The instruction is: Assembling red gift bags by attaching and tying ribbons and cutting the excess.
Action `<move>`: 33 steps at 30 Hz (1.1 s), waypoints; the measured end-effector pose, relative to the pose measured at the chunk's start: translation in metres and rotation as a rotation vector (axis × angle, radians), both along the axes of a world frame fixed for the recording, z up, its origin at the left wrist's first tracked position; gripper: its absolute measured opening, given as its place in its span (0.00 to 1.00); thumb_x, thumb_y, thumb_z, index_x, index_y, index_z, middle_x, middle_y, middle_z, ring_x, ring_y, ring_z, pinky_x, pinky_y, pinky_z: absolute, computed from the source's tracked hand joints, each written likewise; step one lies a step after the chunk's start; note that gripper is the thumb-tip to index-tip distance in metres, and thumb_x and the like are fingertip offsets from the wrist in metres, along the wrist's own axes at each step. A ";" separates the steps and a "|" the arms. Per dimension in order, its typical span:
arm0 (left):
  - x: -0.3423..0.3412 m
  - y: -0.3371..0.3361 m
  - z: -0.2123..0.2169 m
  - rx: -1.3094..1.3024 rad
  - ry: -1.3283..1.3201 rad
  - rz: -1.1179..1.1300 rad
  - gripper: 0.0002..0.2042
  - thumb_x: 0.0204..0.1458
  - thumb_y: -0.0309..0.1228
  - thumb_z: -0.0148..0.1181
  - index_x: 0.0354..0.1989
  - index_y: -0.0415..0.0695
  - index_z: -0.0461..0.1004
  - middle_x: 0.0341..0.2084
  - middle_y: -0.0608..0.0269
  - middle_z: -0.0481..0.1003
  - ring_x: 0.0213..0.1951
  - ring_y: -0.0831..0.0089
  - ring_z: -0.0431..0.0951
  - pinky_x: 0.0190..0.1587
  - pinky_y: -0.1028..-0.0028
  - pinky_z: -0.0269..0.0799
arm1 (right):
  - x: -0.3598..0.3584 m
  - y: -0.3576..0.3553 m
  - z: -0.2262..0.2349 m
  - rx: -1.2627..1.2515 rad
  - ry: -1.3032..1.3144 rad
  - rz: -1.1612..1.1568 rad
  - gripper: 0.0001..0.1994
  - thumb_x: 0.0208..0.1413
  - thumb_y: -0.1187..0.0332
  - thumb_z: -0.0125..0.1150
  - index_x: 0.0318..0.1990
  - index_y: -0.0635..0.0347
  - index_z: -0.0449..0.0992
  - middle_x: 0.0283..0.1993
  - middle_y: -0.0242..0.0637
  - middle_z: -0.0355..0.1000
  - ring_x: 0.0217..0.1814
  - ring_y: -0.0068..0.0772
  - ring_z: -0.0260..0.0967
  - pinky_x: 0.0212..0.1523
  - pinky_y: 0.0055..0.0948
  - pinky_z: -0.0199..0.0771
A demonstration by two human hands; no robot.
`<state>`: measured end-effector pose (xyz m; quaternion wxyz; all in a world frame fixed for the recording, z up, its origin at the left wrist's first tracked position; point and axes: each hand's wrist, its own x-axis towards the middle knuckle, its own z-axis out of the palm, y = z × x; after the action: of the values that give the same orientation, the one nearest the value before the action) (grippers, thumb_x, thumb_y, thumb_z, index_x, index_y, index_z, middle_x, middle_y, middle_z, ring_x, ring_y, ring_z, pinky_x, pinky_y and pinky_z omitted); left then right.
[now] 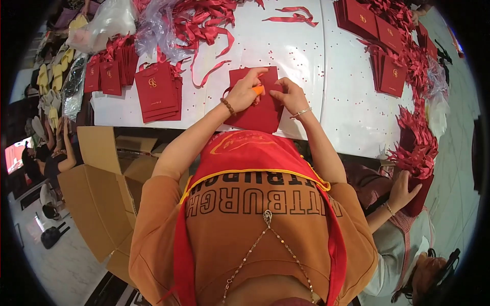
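A red paper bag [252,120] lies flat on the white table in front of me, its lower end near the table edge. Over its upper left part rests my left hand [246,93], index finger stretched out and the other fingers bent. An orange cover [259,90] sits on one of its digits. What the bent fingers hold, if anything, is hidden. My right hand [293,98] is at the bag's upper right edge, fingers curved, with a gap between thumb and index finger. A thin loop of red ribbon shows beside my left wrist.
Stacked red bags [157,94] stand to the left, with more bags [390,76] at the far right. Loose red ribbons [206,25] and clear plastic [158,30] lie at the back. An open cardboard box [97,204] is below left. A co-worker's hand [406,193] holds a red bag at right.
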<state>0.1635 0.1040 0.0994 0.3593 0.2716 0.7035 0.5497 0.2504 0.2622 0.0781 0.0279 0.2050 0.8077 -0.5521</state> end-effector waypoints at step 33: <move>0.015 0.012 -0.018 -0.181 0.638 0.178 0.05 0.47 0.26 0.50 0.33 0.39 0.67 0.15 0.53 0.72 0.18 0.64 0.73 0.22 0.68 0.66 | 0.003 -0.004 0.004 -0.012 0.072 0.049 0.13 0.46 0.69 0.60 0.39 0.62 0.71 0.27 0.43 0.70 0.27 0.32 0.66 0.31 0.28 0.67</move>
<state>0.1781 0.1163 0.0816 0.0947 0.3344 0.8474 0.4015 0.2532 0.2579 0.0824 0.0137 0.1650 0.8095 -0.5633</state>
